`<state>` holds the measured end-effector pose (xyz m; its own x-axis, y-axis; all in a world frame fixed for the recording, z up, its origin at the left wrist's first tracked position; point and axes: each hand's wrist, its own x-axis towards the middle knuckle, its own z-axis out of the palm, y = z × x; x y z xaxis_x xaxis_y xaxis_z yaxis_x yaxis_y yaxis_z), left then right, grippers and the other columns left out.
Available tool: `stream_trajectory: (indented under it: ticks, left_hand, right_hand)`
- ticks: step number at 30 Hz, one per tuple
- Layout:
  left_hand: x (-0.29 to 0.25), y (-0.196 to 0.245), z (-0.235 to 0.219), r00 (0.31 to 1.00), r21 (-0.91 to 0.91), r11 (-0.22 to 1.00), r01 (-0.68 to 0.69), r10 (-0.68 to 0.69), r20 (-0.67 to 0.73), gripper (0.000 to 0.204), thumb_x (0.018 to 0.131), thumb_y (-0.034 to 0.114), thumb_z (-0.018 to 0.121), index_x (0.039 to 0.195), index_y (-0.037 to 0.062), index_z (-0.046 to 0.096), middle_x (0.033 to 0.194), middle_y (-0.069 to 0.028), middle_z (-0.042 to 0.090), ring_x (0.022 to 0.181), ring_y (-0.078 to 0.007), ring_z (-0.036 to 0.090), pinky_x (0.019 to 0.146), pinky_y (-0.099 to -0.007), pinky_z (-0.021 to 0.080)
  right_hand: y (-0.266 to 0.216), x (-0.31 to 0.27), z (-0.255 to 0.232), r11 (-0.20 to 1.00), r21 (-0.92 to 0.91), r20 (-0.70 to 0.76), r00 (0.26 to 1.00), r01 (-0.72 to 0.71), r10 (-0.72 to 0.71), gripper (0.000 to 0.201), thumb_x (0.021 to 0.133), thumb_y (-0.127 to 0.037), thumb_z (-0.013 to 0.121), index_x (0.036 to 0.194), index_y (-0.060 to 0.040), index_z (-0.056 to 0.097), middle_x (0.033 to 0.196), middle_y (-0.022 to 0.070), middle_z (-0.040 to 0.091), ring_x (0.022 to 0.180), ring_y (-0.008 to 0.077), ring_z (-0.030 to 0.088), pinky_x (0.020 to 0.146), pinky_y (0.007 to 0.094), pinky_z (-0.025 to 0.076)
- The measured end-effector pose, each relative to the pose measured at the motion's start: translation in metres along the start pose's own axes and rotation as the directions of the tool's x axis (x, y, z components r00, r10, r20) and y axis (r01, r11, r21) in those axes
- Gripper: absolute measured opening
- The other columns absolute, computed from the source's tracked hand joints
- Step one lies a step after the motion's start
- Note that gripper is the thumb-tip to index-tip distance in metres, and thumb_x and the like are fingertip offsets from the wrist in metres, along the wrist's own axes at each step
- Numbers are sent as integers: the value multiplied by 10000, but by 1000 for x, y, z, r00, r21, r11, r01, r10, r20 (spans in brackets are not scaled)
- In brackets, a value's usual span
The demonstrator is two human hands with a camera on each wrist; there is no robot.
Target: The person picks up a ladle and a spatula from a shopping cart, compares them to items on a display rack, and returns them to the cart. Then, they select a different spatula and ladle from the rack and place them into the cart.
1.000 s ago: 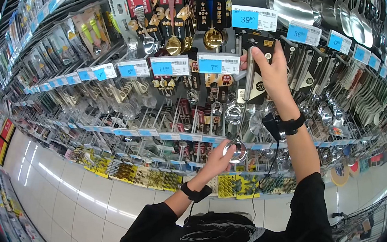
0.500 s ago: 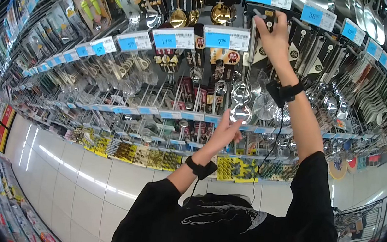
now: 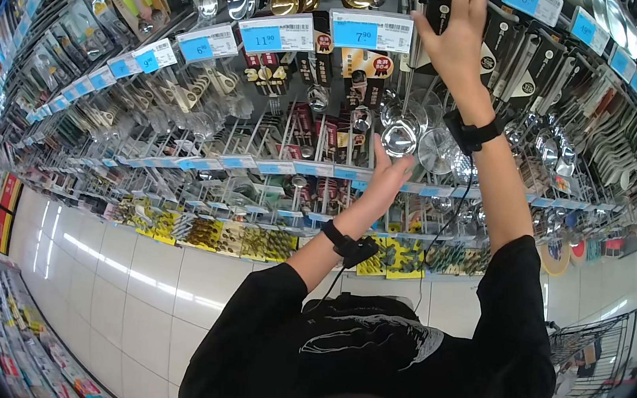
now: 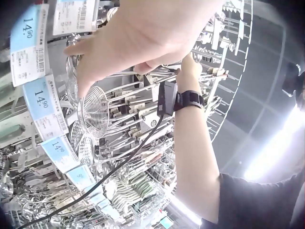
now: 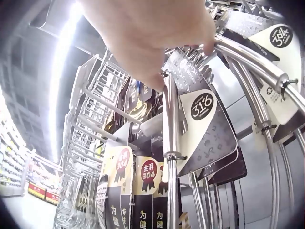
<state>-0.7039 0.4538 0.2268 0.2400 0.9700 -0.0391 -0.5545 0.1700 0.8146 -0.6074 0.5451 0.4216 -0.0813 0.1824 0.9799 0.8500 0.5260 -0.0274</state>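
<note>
In the head view, a steel ladle (image 3: 400, 140) on a dark card hangs bowl down at the rack, with another shiny bowl behind it. My right hand (image 3: 460, 53) holds the top of its card, thumb at the handle's upper end. The right wrist view shows the thumb by the steel handle (image 5: 172, 117) and the fingers across the card marked 316 (image 5: 202, 129). Below the bowl is my left hand (image 3: 388, 182), its fingers extended and holding nothing. The left wrist view has this hand (image 4: 138, 40) close to a wire strainer (image 4: 95, 112).
Price tags (image 3: 371, 32) stick out along the rack on both sides. Carded utensils hang densely on metal hooks, including golden ladles (image 3: 283, 0) to the left and other handles (image 5: 252, 62) to the right. A shopping cart (image 3: 592, 368) stands on the floor at right.
My left hand has let go of the ladle's bowl and opened below it. The ladle has swung in toward the rack, while my right hand stays at its top. The head view has shifted.
</note>
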Motion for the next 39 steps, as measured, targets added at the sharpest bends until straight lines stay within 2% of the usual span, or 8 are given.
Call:
stream_trajectory:
  ticks: [6, 18, 22, 24, 28, 30, 33, 39]
  left_hand:
    - [2, -13, -4, 999, -48, 997, -53, 53, -1, 968, 846, 67, 544, 1410, 175, -235, 1458, -157, 147, 1247, -258, 369, 1074, -448, 254]
    - [-50, -54, -18, 982, 193, 967, -168, 148, 114, 862, 906, 25, 481, 1434, 228, -170, 1509, -160, -35, 1257, -330, 389, 1001, -384, 371]
    - [-75, -61, -18, 982, 372, 917, -146, 90, 164, 769, 905, 19, 477, 1446, 90, -64, 1500, -187, 64, 1133, -300, 515, 908, -339, 450]
    - [-75, -80, -37, 977, 400, 916, -27, -61, 205, 641, 922, 84, 473, 1433, 48, 88, 1382, -197, 366, 1000, -284, 591, 858, -346, 486]
    - [-85, -117, -50, 962, 453, 886, 103, -204, 180, 591, 915, 95, 484, 1410, 39, 165, 1236, -175, 511, 918, -252, 614, 812, -333, 498]
    - [-83, -135, -38, 951, 456, 881, 129, -239, 194, 574, 914, 93, 482, 1404, 45, 187, 1200, -169, 535, 893, -240, 618, 797, -328, 501]
    - [-83, -171, 6, 933, 527, 814, 243, -345, 103, 528, 916, 67, 457, 1389, 69, 223, 1169, -168, 547, 809, -208, 611, 748, -309, 500]
    - [-118, -267, 163, 767, 613, 786, 85, -444, 463, 482, 942, 153, 486, 1367, 50, 285, 1139, -139, 566, 822, -163, 607, 738, -255, 474]
  right_hand:
    - [0, -15, 18, 948, 317, -137, 989, -5, 51, 713, 798, -232, 676, 1327, 44, 286, 1119, 286, 526, 997, 391, 552, 829, 416, 454]
    - [-14, -62, 9, 855, 433, 141, 958, -287, 251, 828, 834, -179, 586, 1405, 78, 44, 1431, 314, 158, 1358, 409, 155, 1118, 404, 153]
    - [-28, -128, -73, 795, 466, 319, 911, -390, 260, 749, 840, -124, 564, 1419, 36, 117, 1451, 261, 167, 1369, 377, 149, 1117, 405, 164]
    - [-18, -175, -123, 811, 365, 453, 848, -458, 275, 721, 838, -102, 565, 1420, 11, 155, 1456, 231, 189, 1367, 358, 173, 1110, 398, 196]
    - [12, -291, -252, 640, 53, 487, 579, -767, 654, 648, 819, -109, 587, 1375, -1, 274, 1364, 219, 358, 1237, 357, 398, 1031, 415, 327]
    - [13, -351, -329, 619, -141, 275, 570, -773, 775, 593, 809, -121, 595, 1333, -5, 344, 1266, 221, 452, 1148, 357, 472, 977, 417, 375]
    - [-13, -405, -452, 374, -347, 68, 374, -860, 925, 504, 797, -136, 603, 1250, 3, 434, 1192, 218, 505, 1117, 366, 487, 958, 404, 391]
    - [-63, -467, -614, 25, -416, -255, 143, -909, 956, 389, 780, -166, 622, 1120, 3, 542, 1169, 216, 520, 1109, 364, 493, 957, 398, 398]
